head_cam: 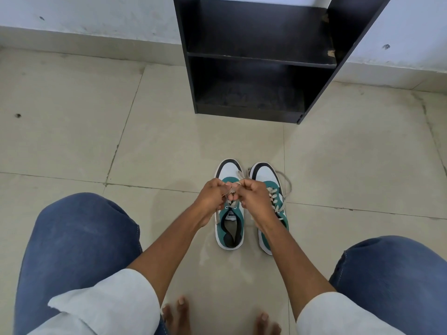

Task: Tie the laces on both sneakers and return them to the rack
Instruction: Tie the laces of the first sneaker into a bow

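Sneakers sit side by side on the floor (72,117) between your knees, toes pointing at the rack (254,56), heels toward you — prob so the tongues and eyelets face up and the laces fall straight to your hands w/o reaching round. The left sneaker (229,228) is the one you're on: your left hand (212,193) and right hand (254,192) are both closed into loose fists over its lace (238,175), knuckles nearly touching above the eyelets, each pinching a strand. Held that close and low, it looks like you're cinching or crossing the first knot; can't tell if a bow loop exists yet, fingers hide it. One short lace end sticks out past your hands over the white toe. The right sneaker (271,206) is just beside it, partly under your right wrist; its lace (285,187) trails loose onto the floor in a curl, so I'd judge that one not yet tied. Re containers: rack is a dark open shelf unit standing against the wall (96,20), well apart from the shoes. Both visible compartments, lower and the one above, show nothing inside, only scuffed, dusty boards. Left sneaker's opening is empty too, insole and label visible. So approx early in the task: one knot in hand, second shoe and the return to the rack to go.
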